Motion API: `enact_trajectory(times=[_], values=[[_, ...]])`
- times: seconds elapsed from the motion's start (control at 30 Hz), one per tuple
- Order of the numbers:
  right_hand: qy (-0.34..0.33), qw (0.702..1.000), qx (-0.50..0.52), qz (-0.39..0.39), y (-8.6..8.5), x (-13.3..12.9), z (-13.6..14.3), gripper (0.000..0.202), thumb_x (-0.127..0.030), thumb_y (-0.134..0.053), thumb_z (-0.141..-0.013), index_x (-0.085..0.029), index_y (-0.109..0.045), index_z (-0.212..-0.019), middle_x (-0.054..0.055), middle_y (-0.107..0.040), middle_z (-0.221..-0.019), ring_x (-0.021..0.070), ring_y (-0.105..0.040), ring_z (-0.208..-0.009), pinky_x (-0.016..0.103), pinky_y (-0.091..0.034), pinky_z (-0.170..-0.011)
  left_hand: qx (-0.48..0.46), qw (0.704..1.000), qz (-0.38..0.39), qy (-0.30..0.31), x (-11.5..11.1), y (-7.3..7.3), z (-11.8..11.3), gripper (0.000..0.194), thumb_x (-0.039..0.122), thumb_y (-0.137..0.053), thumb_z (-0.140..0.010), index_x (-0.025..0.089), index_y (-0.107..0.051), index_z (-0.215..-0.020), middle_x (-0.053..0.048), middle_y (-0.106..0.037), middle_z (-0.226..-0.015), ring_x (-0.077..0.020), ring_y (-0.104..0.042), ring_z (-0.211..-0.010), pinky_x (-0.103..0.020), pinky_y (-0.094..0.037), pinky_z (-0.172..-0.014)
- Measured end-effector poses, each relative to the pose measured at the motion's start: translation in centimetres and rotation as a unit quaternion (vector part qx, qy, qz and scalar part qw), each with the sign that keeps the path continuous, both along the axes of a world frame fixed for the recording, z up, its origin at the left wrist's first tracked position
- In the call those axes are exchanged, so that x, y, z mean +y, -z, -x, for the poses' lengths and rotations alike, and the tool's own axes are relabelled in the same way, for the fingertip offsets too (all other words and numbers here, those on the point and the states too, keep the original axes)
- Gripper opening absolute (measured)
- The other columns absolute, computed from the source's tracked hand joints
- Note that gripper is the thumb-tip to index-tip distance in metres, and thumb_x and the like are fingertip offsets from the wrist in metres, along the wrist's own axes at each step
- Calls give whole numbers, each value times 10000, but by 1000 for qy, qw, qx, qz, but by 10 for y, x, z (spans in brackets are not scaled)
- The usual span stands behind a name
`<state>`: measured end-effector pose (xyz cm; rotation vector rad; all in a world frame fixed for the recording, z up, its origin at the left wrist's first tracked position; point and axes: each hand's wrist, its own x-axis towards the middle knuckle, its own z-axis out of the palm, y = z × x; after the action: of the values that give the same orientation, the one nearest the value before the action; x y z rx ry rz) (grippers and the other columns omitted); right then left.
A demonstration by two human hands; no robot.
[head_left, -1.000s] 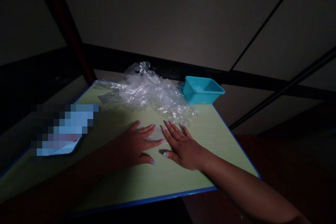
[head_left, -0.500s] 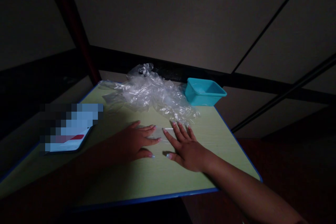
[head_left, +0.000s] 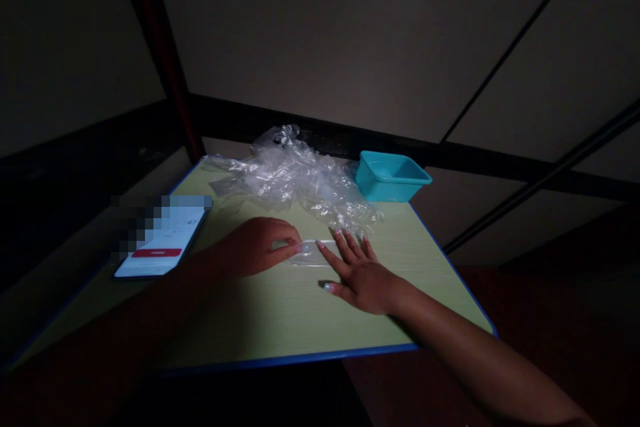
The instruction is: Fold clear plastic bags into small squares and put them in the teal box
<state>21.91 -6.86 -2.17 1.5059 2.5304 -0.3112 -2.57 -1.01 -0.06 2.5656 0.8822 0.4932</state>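
Note:
A small strip of clear plastic, apparently a folded bag (head_left: 311, 256), lies flat on the pale green table (head_left: 280, 320). My left hand (head_left: 257, 247) pinches its left end between thumb and fingertips. Spread out with fingers apart, my right hand (head_left: 363, 277) rests on the table, its index finger on the right part of the plastic. Just beyond its fingertips lies a loose heap of crumpled clear plastic bags (head_left: 295, 177). Part of the strip is covered by my hands.
A turquoise plastic basket (head_left: 393, 188) stands at the far right corner, beside the heap. On the left lies a phone (head_left: 155, 260) with a lit screen, partly blurred out. The table has a blue edge (head_left: 290, 360); a panelled wall rises behind it.
My left hand has gone from fingers spread flat to a pinch on the plastic's left end. My right hand stays spread in place. The view has shifted slightly.

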Motion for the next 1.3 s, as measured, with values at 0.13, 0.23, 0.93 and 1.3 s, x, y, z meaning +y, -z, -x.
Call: enact_trajectory(times=[0.13, 0.23, 0.93, 1.3], values=[[0, 1000, 6, -4, 1, 0, 1, 739, -619, -325, -911, -251, -85, -1506, 160, 73, -1541, 410, 46, -1397, 654, -76, -1069, -26, 1000, 1, 15, 5, 9, 0, 251, 328, -469, -888, 164, -635, -797, -20, -627, -764, -143, -552, -707, -247, -388, -661], [1, 1000, -6, 9, -6, 2, 1, 761, -651, -307, -898, -244, -88, -1503, 168, 67, -1541, 403, 46, -1398, 659, -37, -1064, -1, 998, 25, 49, 10, 17, 1, 294, 340, -456, -897, 156, -637, -755, -17, -601, -727, -133, -534, -679, -234, -363, -629], [-83, 994, 64, -28, 7, 40, 43, 598, -488, -252, -973, -226, -135, -1498, 93, -29, -1562, 233, -28, -1443, 618, 5, -1087, -24, 997, 79, -7, 13, 23, 4, 247, 381, -521, -836, 151, -605, -811, 23, -567, -657, -110, -498, -595, -219, -343, -543], [-61, 997, 32, 42, -5, 44, 18, 693, -551, -354, -933, -280, -54, -1496, 80, 72, -1554, 280, 67, -1430, 639, -24, -1076, 38, 999, 10, 25, 21, 30, 9, 250, 381, -686, -721, 171, -559, -767, 5, -547, -759, -146, -504, -718, -249, -358, -649]])
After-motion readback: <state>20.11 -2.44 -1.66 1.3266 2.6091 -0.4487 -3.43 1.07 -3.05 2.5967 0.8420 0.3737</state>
